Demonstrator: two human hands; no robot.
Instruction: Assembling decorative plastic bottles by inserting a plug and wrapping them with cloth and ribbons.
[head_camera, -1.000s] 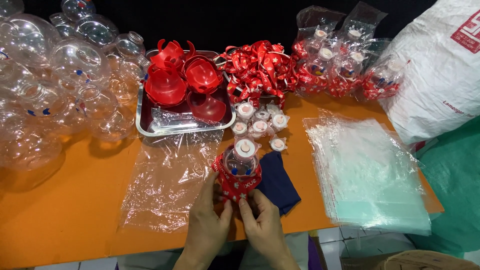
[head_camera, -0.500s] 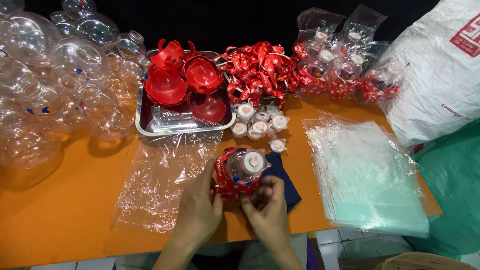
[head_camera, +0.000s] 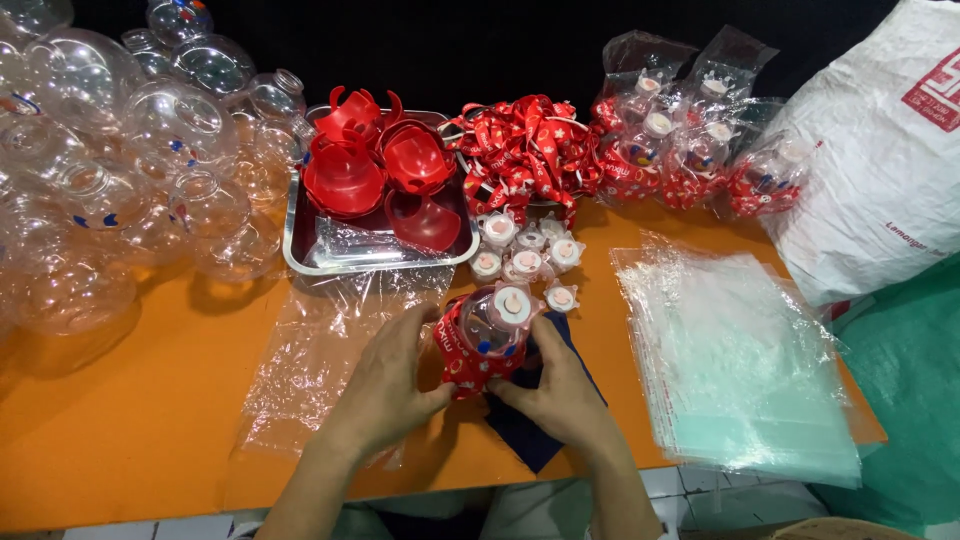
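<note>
The small clear bottle (head_camera: 492, 338), wrapped in a red printed strap and topped by a pale cap, sits between the two hands at the near middle of the orange table (head_camera: 150, 420), partly over a dark blue cloth (head_camera: 530, 430). Its long axis leans up and away from the person, cap toward the far side.

The left hand (head_camera: 392, 385) cups the bottle's left flank, fingers spread and curved round the red strap, thumb pressing near its base. The right hand (head_camera: 562, 392) comes in from the near right, its fingers tucked under and against the bottle's lower right side; how tightly they pinch is probably hidden by the bottle itself. Both hands touch it, about equally close.

Just beyond the bottle lie loose pale caps (head_camera: 527, 255), then a metal tray (head_camera: 300, 262) of red cups. A sheet of clear plastic wrap (head_camera: 320, 360) lies under the left hand, and a stack of clear bags (head_camera: 740, 370) lies well to the right.
</note>
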